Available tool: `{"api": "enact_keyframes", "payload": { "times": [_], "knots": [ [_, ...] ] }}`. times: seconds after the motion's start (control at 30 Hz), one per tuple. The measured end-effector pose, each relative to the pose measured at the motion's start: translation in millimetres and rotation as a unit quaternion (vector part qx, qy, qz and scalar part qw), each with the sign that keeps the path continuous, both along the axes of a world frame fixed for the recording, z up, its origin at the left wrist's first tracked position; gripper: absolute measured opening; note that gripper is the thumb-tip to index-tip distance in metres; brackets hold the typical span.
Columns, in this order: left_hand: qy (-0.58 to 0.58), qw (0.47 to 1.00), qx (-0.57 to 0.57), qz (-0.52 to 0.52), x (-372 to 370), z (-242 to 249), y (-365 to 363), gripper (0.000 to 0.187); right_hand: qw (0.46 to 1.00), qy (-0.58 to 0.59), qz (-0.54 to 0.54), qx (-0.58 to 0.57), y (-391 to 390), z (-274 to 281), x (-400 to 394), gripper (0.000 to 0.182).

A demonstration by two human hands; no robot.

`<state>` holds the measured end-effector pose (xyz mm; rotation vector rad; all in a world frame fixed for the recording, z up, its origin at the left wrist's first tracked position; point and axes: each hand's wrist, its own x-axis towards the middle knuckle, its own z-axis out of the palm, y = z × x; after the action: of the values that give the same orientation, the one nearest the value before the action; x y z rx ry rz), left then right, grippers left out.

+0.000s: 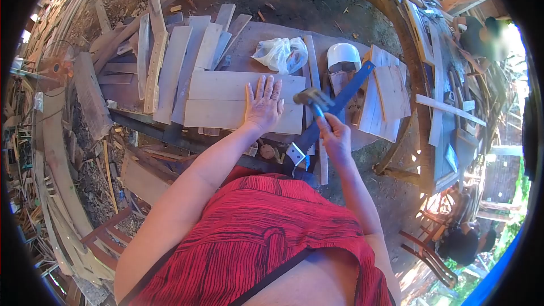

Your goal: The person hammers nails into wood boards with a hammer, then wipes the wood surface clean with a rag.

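Observation:
My left hand (263,105) lies flat with its fingers spread on a pale wooden panel (218,99), which looks like two boards side by side. In my right hand (335,136) is a hammer (313,100), gripped by its handle with the head raised above the right end of the panel. Below the hammer a handsaw (345,93) lies slantwise, its blue blade reaching up to the right and its handle (294,153) near my body. A narrow wooden strip (323,164) runs beneath the saw.
Behind the panel sits a white plastic bag (281,55), with a white rounded container (343,54) to its right. Several loose boards (173,73) are stacked at the left. More planks (382,93) lie on the right, and a wooden chair (430,255) stands at the lower right.

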<state>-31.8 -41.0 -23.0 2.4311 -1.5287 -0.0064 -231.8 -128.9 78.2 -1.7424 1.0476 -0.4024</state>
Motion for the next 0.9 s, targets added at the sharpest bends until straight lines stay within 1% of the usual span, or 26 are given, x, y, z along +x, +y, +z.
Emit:
{"api": "enact_keyframes", "payload": {
  "times": [0.03, 0.1, 0.13, 0.17, 0.23, 0.27, 0.3, 0.37, 0.4, 0.43, 0.5, 0.53, 0.57, 0.63, 0.7, 0.73, 0.77, 0.8, 0.83, 0.9],
  "knots": [
    [0.0, 1.0, -0.004, -0.001, -0.4, -0.9, 0.0, 0.059, 1.0, 0.002, 0.0, 0.001, 0.6, 8.6, 0.1, 0.027],
    [-0.002, 1.0, -0.008, 0.0, -0.4, -0.7, 1.7, 0.059, 0.991, -0.13, -0.018, 0.042, 1.8, 26.2, 3.7, 0.029],
    [0.006, 1.0, -0.015, 0.002, -1.3, 0.1, 1.7, 0.059, 0.989, -0.123, -0.036, 0.071, 4.1, 32.5, 3.5, 0.027],
    [0.015, 1.0, -0.023, 0.004, -1.6, 1.2, 0.8, 0.06, 0.989, -0.124, -0.036, 0.071, 7.1, 22.7, 2.6, 0.027],
    [0.012, 1.0, -0.023, 0.003, 0.4, -1.6, -0.4, 0.06, 0.998, -0.046, -0.032, 0.021, 12.8, -12.6, 1.1, 0.027],
    [0.011, 1.0, -0.02, 0.001, 0.2, -3.9, 0.3, 0.06, 0.989, 0.097, 0.054, -0.094, 9.2, -23.9, -1.8, 0.027],
    [0.012, 1.0, -0.019, -0.002, -1.2, -4.3, 1.2, 0.06, 0.99, 0.098, 0.051, -0.093, 10.0, -21.5, -1.9, 0.027],
    [0.003, 1.0, -0.019, 0.001, 0.2, -3.0, 0.9, 0.059, 0.995, 0.086, 0.03, -0.046, 10.0, -13.7, 2.5, 0.029],
    [0.002, 1.0, -0.02, 0.0, 0.7, -0.9, 0.1, 0.059, 0.999, 0.027, 0.014, 0.019, 9.8, -8.3, 2.4, 0.029],
    [0.002, 1.0, -0.018, 0.001, 1.0, 1.0, -0.3, 0.059, 0.999, 0.026, 0.014, 0.018, 8.1, -1.6, 3.0, 0.029],
    [0.005, 1.0, -0.012, 0.001, -1.2, 0.8, 0.9, 0.059, 0.995, -0.069, -0.027, 0.066, 7.0, 18.4, -1.3, 0.029],
    [0.002, 1.0, -0.012, 0.0, -1.4, -0.4, 0.9, 0.059, 0.992, -0.108, -0.018, 0.068, 3.9, 23.8, -2.3, 0.029],
    [-0.003, 1.0, -0.012, 0.0, -0.4, -0.7, 0.5, 0.059, 0.992, -0.108, -0.018, 0.068, 5.7, 28.3, -1.2, 0.029],
    [-0.002, 1.0, -0.014, 0.001, -0.1, -0.9, 0.7, 0.06, 0.981, -0.177, -0.053, 0.058, 12.9, 33.9, 3.3, 0.027],
    [0.002, 1.0, -0.016, 0.002, 0.6, -2.4, -0.3, 0.06, 0.979, -0.182, -0.065, 0.067, 15.7, 0.8, 2.1, 0.027],
    [-0.001, 1.0, -0.012, 0.002, 1.1, -3.7, 0.0, 0.06, 0.997, -0.058, -0.012, 0.04, 14.8, -12.4, 1.4, 0.028],
    [-0.004, 1.0, -0.008, 0.002, 0.5, -5.0, -0.2, 0.06, 0.997, 0.067, 0.041, 0.012, 12.9, -23.1, -2.1, 0.029],
    [-0.006, 1.0, -0.01, 0.002, 0.8, -3.6, -1.5, 0.06, 0.995, 0.093, 0.039, -0.019, 11.0, -21.4, -0.7, 0.03],
    [-0.003, 1.0, -0.008, 0.002, 1.0, -2.5, -0.3, 0.059, 0.995, 0.092, 0.039, -0.019, 8.8, -23.5, -2.0, 0.03],
    [0.0, 1.0, -0.01, 0.002, 2.1, -1.2, -1.1, 0.059, 1.0, 0.006, 0.028, -0.003, 0.8, -29.7, -6.4, 0.03]
  ]
}}
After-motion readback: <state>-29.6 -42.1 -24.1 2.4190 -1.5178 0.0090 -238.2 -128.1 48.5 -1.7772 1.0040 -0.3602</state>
